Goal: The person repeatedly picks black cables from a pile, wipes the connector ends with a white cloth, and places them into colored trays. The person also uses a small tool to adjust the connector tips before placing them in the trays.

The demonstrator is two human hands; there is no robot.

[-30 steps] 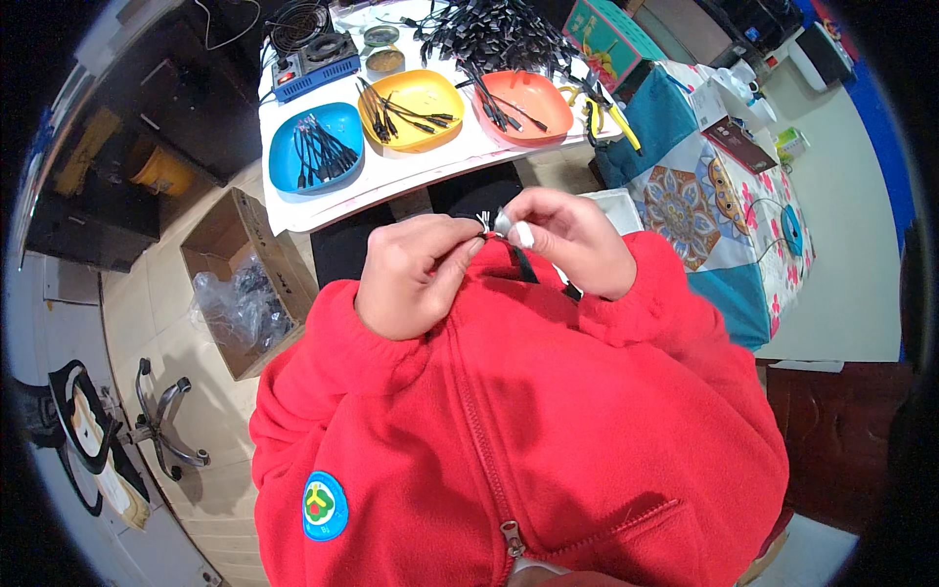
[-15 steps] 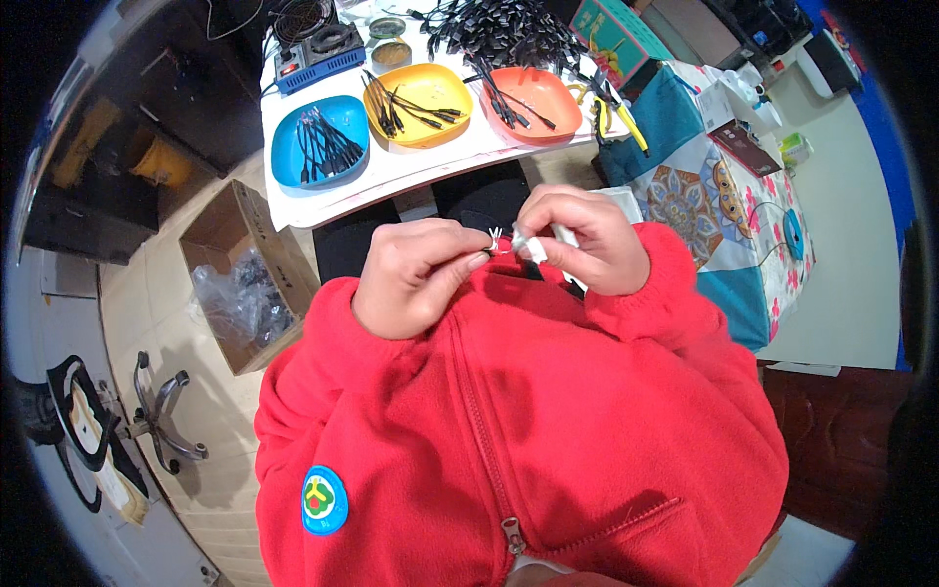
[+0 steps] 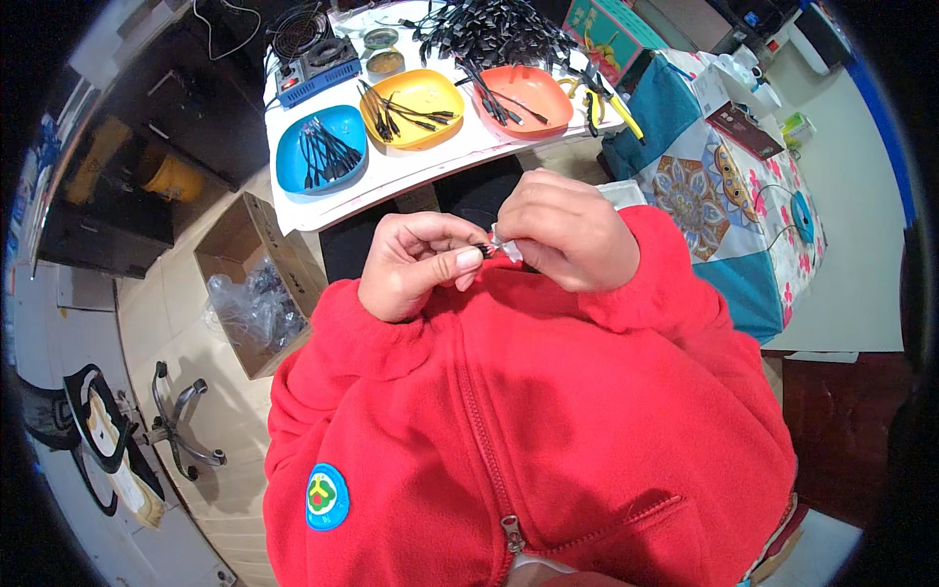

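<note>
Held in front of my red jacket, my left hand (image 3: 413,262) pinches a short black cable (image 3: 483,249) between thumb and fingertips; most of it is hidden by the fingers. My right hand (image 3: 572,233) has its fingers closed on a crumpled white tissue-like piece (image 3: 511,251), which meets the cable's end. Similar short black cables lie in a blue bowl (image 3: 290,174), a yellow bowl (image 3: 430,90) and an orange bowl (image 3: 548,93) on the white table beyond my hands.
A large heap of black cables (image 3: 489,34) covers the table's back. Yellow-handled pliers (image 3: 624,115) lie right of the orange bowl. A blue device (image 3: 318,83) and round tins (image 3: 385,63) stand back left. An open cardboard box (image 3: 235,323) with plastic bags sits on the floor.
Both hands have come closer together. The white piece now covers the pale wire ends that showed between them, and my right hand has turned, its back facing up more.
</note>
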